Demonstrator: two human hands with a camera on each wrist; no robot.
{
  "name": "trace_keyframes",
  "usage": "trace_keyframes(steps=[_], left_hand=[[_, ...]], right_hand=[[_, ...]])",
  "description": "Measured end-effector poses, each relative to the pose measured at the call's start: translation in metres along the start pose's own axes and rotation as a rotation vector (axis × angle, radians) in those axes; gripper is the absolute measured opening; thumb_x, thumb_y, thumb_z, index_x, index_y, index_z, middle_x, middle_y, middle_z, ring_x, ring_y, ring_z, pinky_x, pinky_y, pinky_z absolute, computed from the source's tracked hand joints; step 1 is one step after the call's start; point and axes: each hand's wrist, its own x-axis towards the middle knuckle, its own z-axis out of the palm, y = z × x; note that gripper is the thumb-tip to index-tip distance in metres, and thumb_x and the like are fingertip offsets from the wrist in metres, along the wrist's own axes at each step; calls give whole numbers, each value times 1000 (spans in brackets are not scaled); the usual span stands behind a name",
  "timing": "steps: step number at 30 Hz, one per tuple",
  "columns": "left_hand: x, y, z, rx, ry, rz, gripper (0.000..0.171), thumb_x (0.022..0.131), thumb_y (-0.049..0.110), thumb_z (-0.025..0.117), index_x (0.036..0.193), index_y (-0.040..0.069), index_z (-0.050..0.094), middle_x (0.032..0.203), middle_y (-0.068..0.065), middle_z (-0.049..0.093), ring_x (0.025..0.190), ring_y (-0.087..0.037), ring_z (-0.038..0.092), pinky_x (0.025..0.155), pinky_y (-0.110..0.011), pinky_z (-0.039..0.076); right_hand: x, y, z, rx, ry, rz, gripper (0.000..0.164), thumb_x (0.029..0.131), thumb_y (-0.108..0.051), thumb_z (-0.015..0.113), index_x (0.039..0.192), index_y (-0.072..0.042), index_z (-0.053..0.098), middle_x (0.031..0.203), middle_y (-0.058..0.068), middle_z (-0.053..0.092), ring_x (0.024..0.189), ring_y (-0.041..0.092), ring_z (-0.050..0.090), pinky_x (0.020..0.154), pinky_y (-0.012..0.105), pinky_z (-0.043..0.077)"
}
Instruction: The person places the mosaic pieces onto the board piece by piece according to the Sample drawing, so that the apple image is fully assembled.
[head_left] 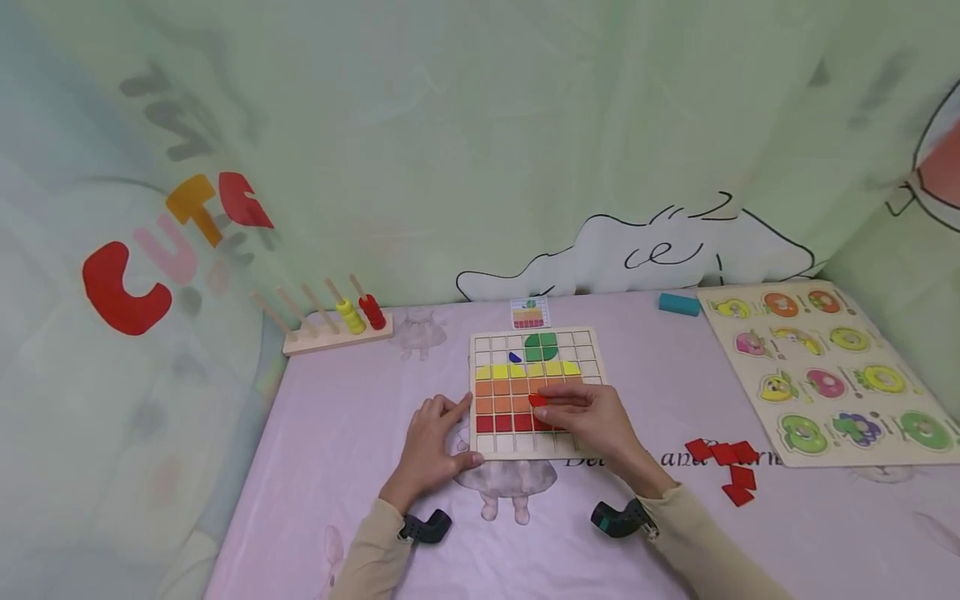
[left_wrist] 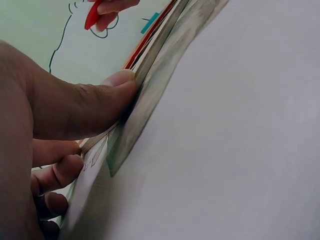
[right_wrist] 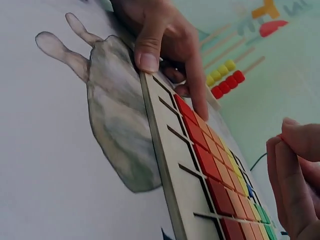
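A square wooden grid board lies on the table, with red, orange, yellow, green and blue pieces set in its cells. My left hand grips its near left corner, thumb at the front edge and index finger along the left side. Above the right half of the board, my right hand pinches a red tile between thumb and fingertips. The left wrist view shows this red tile raised over the board. Part of the red row is hidden beneath the right hand.
Several loose red tiles lie to the right. Behind the board is a small pattern card. A wooden peg stand with yellow and red beads stands back left; a teal block and a fruit puzzle board lie right.
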Motion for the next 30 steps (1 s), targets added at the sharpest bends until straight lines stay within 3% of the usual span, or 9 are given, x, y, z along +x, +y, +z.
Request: trace_keyframes(steps=[4,12,16,21,30], left_hand=[[0,-1,0,3,-7,-5,90,74,39,85,156,15,55,108,-2,54,98,-16,42,87,-36,34],[1,-2,0,7,-14,-5,91,75,40,85,157,15,54,109,-2,54,99,-16,43,87,-36,34],[1,-2,-1,-6,-17,9,91,76,40,86,157,14,53,109,-3,54,99,-17,43,87,-37,34],[2,-2,-3,-18,-17,32,91,76,38,85,157,12,53,109,-5,54,98,-18,43,87,-37,34],[1,-6,0,-14,-7,26,91,73,36,85,156,14,54,108,-4,54,98,-17,43,87,-37,35]], right_hand=[[2,2,12,-19,-42,-39,37,87,-15,88,120,-3,78,114,15,80,100,26,80,86,29,61],[3,0,40,-123,-172,-207,32,80,-13,93,107,-1,80,94,10,80,79,14,75,72,24,60],[3,-5,51,-316,-158,-302,28,77,-14,95,101,-10,82,82,-4,74,69,7,60,64,21,50],[4,-5,59,-498,-107,-361,23,74,-17,97,93,-17,84,82,-8,73,64,6,48,60,23,40],[9,-2,66,-605,-104,-416,21,77,-25,95,94,-18,84,89,-6,77,76,6,60,67,24,46]])
